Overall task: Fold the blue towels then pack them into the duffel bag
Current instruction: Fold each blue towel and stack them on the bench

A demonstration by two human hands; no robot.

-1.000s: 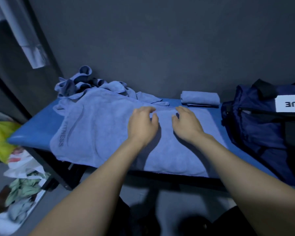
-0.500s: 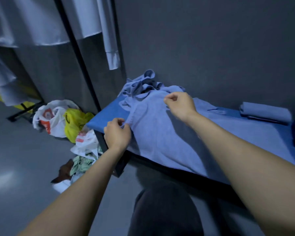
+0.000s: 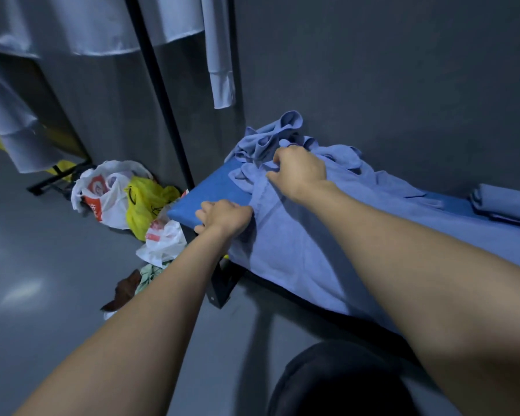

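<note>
A large blue towel (image 3: pixel 306 253) lies spread over the blue bench (image 3: pixel 210 190), its near edge hanging off the front. My left hand (image 3: pixel 225 219) grips the towel's left near corner at the bench's front edge. My right hand (image 3: pixel 300 172) pinches the towel's left far corner, close to the wall. Behind that hand a heap of crumpled blue towels (image 3: pixel 270 139) rests against the wall. One folded blue towel (image 3: pixel 505 205) sits at the right edge of the view. The duffel bag is out of sight.
Plastic bags, white and yellow (image 3: pixel 123 199), and loose clothes (image 3: pixel 144 277) lie on the floor left of the bench. Pale garments (image 3: pixel 219 55) hang from above beside a black post (image 3: pixel 159 94). A dark wall backs the bench. Grey floor spreads to the left.
My view swung left, away from the duffel bag. Both hands slid from the middle of the towel to its left end and took hold of its two corners.
</note>
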